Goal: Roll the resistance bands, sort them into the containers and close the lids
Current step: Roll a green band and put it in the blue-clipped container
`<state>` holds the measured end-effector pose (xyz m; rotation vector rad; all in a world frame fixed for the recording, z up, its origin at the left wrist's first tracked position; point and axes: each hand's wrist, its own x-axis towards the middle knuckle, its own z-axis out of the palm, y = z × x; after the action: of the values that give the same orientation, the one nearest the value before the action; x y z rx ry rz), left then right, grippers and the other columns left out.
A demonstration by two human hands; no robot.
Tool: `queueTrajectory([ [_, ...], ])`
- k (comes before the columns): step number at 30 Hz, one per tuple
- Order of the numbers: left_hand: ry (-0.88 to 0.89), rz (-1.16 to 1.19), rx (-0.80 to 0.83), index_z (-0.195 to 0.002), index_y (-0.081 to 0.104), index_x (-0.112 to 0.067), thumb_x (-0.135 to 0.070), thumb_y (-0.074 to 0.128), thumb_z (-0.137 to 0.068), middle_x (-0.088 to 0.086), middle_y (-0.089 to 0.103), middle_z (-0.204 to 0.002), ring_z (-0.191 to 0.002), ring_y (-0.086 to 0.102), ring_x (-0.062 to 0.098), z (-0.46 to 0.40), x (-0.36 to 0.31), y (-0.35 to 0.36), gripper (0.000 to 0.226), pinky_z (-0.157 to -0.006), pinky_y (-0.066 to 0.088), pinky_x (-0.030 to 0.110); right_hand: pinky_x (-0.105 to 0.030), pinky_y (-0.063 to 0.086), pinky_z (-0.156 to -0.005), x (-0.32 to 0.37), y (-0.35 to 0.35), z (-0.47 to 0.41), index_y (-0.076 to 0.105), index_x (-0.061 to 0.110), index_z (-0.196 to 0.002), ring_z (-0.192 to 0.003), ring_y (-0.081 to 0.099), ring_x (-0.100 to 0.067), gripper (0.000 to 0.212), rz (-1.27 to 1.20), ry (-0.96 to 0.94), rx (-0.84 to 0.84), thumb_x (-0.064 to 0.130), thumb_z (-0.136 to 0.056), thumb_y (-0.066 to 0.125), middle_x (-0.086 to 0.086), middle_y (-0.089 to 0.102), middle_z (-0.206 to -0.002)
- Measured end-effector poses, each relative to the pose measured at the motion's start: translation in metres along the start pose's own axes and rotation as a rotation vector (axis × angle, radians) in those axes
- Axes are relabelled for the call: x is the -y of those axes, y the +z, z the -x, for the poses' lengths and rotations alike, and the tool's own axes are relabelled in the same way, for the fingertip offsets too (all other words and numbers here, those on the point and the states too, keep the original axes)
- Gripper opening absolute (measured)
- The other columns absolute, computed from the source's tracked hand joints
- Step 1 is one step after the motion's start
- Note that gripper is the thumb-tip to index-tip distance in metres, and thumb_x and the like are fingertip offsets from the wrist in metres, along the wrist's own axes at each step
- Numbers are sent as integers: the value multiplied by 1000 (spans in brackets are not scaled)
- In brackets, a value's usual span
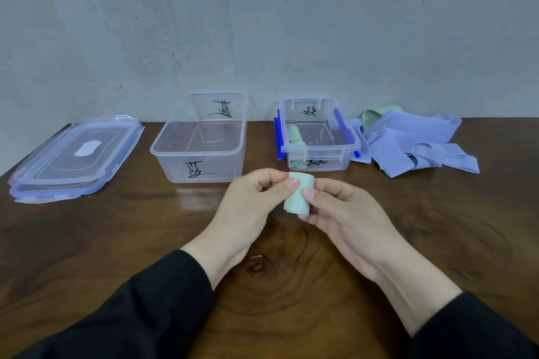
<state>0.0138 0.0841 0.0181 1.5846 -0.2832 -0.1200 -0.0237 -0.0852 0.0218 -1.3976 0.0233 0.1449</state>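
Observation:
A pale green resistance band, rolled into a short cylinder (298, 197), is held above the table between both hands. My left hand (250, 207) pinches its left side with thumb and fingers. My right hand (344, 210) grips its right side, thumb on top. Behind them stands a large clear container (201, 151), open, with black writing on its wall. To its right a smaller clear container (318, 151) with blue latches holds one rolled green band (295, 135). A heap of unrolled lilac-blue bands (414, 143) lies at the far right, with a green band (379, 114) showing behind it.
Two clear lids with blue rims (73, 160) lie stacked at the far left of the dark wooden table (116, 242). A grey wall rises right behind the containers. Black sleeves cover both forearms.

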Motion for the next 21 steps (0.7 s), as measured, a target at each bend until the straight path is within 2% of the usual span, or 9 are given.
queueTrajectory([
  [3, 74, -41, -38, -105, 73, -23, -38, 64, -89, 0, 72, -101, -100, 65, 16, -4, -4, 7, 24, -92, 52, 34, -42, 53, -95, 14, -4, 1, 74, 6, -108, -104, 70, -21, 22, -17, -64, -22, 13, -89, 65, -12, 74, -109],
  [5, 131, -90, -120, -116, 68, -27, -40, 51, -96, -10, 69, -112, -109, 60, 3, -15, -4, 9, 30, -96, 48, 26, -48, 50, -94, 31, -13, -11, 76, 6, -100, -93, 69, -25, 17, 76, -122, -99, 15, -88, 68, -15, 75, -102],
  [7, 176, -213, -190, -130, 59, -31, -38, 41, -102, -20, 59, -125, -117, 49, -10, -31, -2, 9, 34, -99, 39, 13, -54, 49, -96, 54, -26, -31, 76, 7, -95, -86, 67, -32, 25, 273, -176, -156, 29, -83, 73, -16, 75, -94],
  [9, 188, -272, -226, -138, 50, -31, -34, 37, -104, -26, 49, -128, -114, 41, -22, -52, 2, 11, 36, -98, 31, 5, -57, 52, -97, 79, -38, -58, 75, 8, -89, -82, 68, -29, 33, 472, -196, -206, 39, -77, 73, -18, 73, -88],
  [11, 155, -279, -271, -144, 42, -30, -32, 34, -106, -27, 42, -124, -106, 37, -28, -72, 8, 14, 39, -96, 29, 3, -48, 57, -93, 99, -43, -89, 74, 1, -88, -77, 67, -21, 29, 539, -200, -241, 30, -82, 73, -24, 71, -93],
  [13, 96, -228, -317, -148, 36, -27, -33, 32, -106, -21, 42, -133, -116, 38, -17, -93, 14, 16, 43, -106, 32, 14, -38, 60, -85, 112, -43, -126, 73, -2, -87, -67, 66, -16, 28, 684, -159, -277, 25, -82, 74, -21, 72, -84],
  [16, 2, -116, -351, -149, 36, -22, -34, 33, -106, -8, 42, -149, -135, 38, 7, -118, 18, 19, 45, -115, 29, 28, -33, 52, -67, 111, -38, -181, 68, -3, -73, -60, 62, -20, 31, 953, -15, -289, 27, -76, 72, -15, 67, -66],
  [18, -18, -66, -331, -146, 42, -23, -37, 33, -105, -8, 46, -147, -134, 42, 9, -131, 22, 20, 45, -115, 31, 32, -32, 52, -65, 104, -30, -212, 62, 4, -62, -57, 60, -23, 23, 1086, 59, -283, 22, -76, 68, -13, 64, -57],
  [21, -20, -29, -317, -142, 49, -24, -40, 34, -102, -7, 53, -141, -130, 47, 10, -142, 27, 22, 46, -113, 35, 36, -23, 43, -49, 95, -20, -241, 53, 10, -55, -40, 54, -21, 26, 1205, 114, -310, 17, -78, 64, -5, 53, -36],
])
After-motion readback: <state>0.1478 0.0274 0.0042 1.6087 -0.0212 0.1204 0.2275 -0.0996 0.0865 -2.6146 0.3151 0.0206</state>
